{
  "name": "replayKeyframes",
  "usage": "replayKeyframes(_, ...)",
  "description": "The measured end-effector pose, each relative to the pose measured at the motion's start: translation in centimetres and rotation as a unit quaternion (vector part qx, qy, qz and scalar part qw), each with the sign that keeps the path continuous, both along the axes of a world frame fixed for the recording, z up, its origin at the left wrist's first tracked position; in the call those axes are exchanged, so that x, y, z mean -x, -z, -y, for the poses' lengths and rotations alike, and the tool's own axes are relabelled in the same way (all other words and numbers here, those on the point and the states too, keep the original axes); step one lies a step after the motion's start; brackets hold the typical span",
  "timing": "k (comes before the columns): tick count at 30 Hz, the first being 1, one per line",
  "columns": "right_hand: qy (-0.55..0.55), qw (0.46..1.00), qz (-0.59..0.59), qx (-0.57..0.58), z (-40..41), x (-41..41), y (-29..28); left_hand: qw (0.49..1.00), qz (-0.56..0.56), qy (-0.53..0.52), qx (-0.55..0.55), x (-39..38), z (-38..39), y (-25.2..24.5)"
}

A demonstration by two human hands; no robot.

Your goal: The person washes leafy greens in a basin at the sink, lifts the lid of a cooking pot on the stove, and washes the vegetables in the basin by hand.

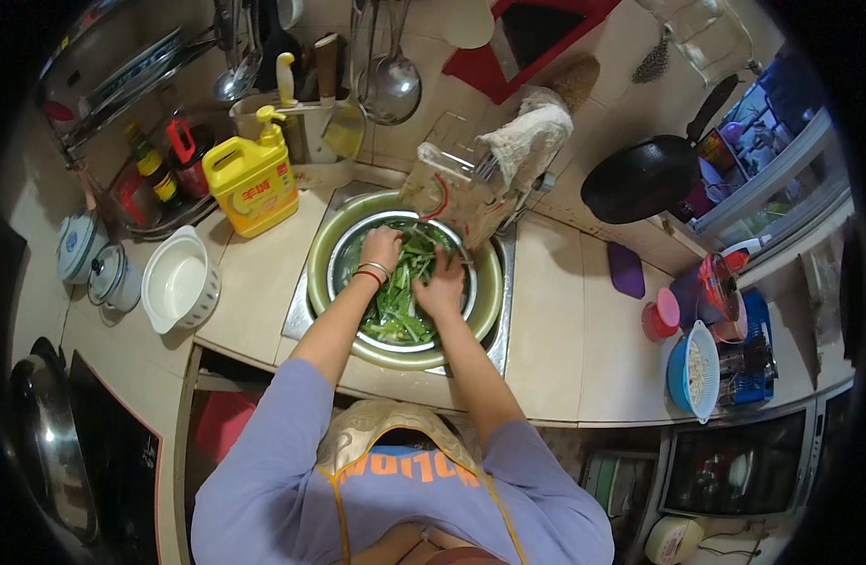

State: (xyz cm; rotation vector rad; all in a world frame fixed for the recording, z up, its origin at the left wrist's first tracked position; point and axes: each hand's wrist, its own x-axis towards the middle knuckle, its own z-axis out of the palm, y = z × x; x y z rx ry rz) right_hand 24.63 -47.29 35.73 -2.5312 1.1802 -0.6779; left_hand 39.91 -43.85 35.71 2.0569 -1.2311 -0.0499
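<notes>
Cut leafy greens (398, 300) lie in water in a round metal basin (332, 289), which sits inside a larger green basin (320, 314) over the metal sink (502, 353). My left hand (382, 251), with a bangle and a red cord at the wrist, is at the upper left of the greens, its fingertips down among them. My right hand (443, 282) lies on the right side of the greens with its fingers apart, partly in the water. Whether either hand grips any leaves is not clear.
A yellow detergent jug (253, 185) and a white pot (179, 281) stand to the left. Behind the basins, a cloth (528, 138) hangs on a rack. A black frying pan (641, 176) hangs at the right, above a purple object (626, 270). A blue colander (694, 371) sits further right.
</notes>
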Motion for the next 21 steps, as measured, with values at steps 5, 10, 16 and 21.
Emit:
replayKeyframes(5, -0.058, 0.958, -0.241, -0.144, 0.2, -0.5, -0.1, 0.978, 0.040, -0.022, -0.203, -1.8, 2.3, 1.2)
replayKeyframes(10, -0.097, 0.935, -0.258, -0.223, 1.4, -0.5, 1.8, 0.989, -0.067, -0.048, -0.120, -2.5, 2.2, 1.8)
replayKeyframes(16, -0.123, 0.948, -0.204, -0.212, 2.1, 0.0, 1.7, 0.977, -0.204, -0.022, 0.056, -2.4, -1.0, 1.0)
replayKeyframes(21, -0.171, 0.969, -0.080, -0.159, 0.8, 0.5, 0.8, 0.943, -0.314, -0.017, 0.107, -0.5, -4.1, -0.1)
